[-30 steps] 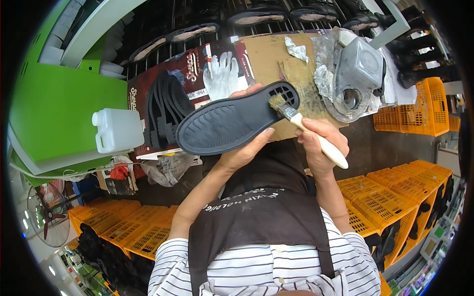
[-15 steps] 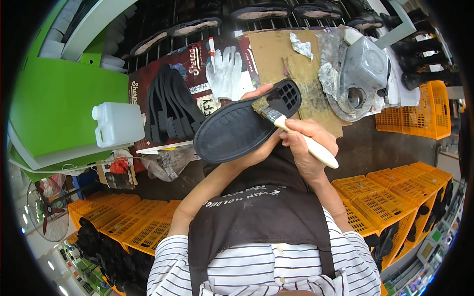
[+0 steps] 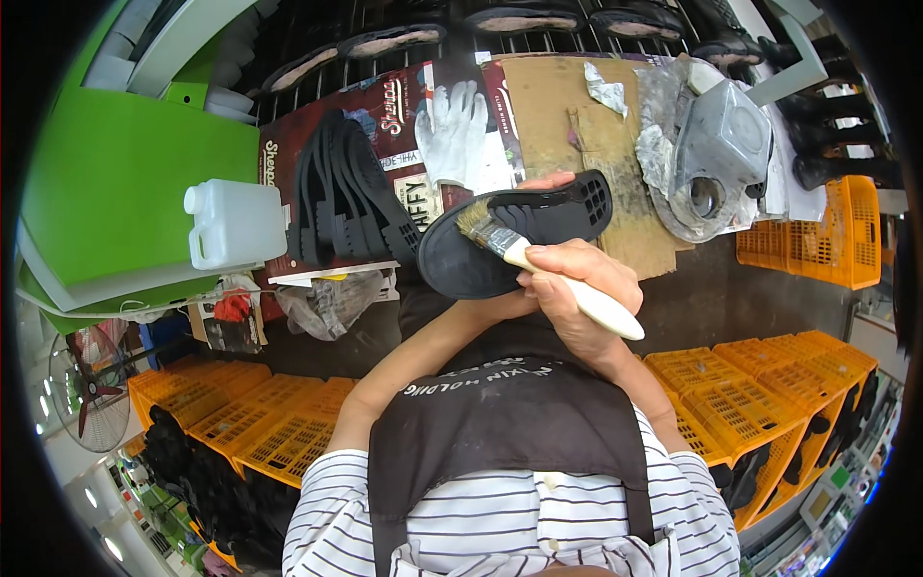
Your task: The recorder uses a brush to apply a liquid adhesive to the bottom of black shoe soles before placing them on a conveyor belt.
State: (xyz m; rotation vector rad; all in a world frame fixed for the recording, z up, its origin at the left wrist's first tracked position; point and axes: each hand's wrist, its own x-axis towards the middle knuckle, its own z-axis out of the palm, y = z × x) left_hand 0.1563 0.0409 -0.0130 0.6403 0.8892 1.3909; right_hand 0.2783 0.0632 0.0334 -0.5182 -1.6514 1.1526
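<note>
A black shoe sole (image 3: 538,226) is held up in front of my chest, its hollow inner side facing me and its gridded heel at the right. My left hand (image 3: 502,306) supports it from beneath, with fingers showing at its far edge. In my right hand (image 3: 585,288) is a paintbrush (image 3: 601,310) with a white handle and metal band. The bristles touch the inside of the sole toward its left, broader end. A wet-looking shine shows along the far part of the sole. More black soles (image 3: 341,192) stand bunched on the bench to the left.
A white glove (image 3: 452,130) lies beyond the sole, beside stained cardboard (image 3: 548,96). At the left stands a white jug (image 3: 237,223); at the right, a clear plastic container (image 3: 726,125). Orange crates (image 3: 735,389) flank me, and shoes line a rack (image 3: 524,19) at the back.
The brush has moved left along the sole, from near the heel toward the broad end. The sole has shifted right and tilted. Both hands keep their hold.
</note>
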